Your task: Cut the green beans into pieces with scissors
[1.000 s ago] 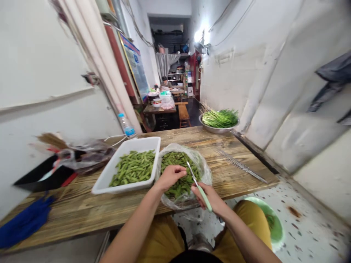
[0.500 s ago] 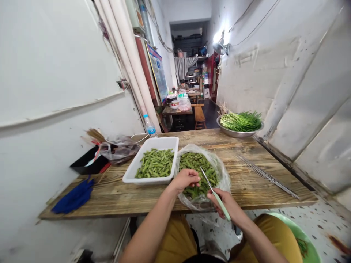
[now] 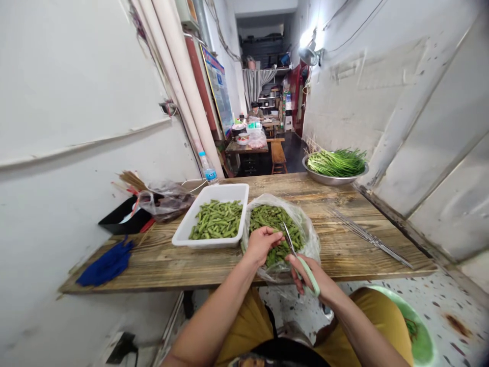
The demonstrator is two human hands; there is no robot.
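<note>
My left hand (image 3: 261,243) is closed in a pinch on a green bean pod inside a clear plastic bag (image 3: 310,238) full of pods (image 3: 267,216) at the near edge of the wooden table (image 3: 344,250). My right hand (image 3: 311,274) grips scissors (image 3: 300,259) with pale green handles; the blades point up and left toward the left hand's fingers. A white rectangular tray (image 3: 225,192) holding several trimmed pods (image 3: 216,226) lies just left of the bag.
A metal bowl of green stalks (image 3: 335,165) stands at the table's far right. Metal skewers (image 3: 367,235) lie on the right. A black tray (image 3: 122,221), plastic bag (image 3: 166,200), water bottle (image 3: 208,171) and blue cloth (image 3: 107,262) are on the left. A green basin (image 3: 418,331) sits on the floor.
The view swung left, then settled. My left hand stayed in the bag of pods while my right hand brought the scissors closer to it.
</note>
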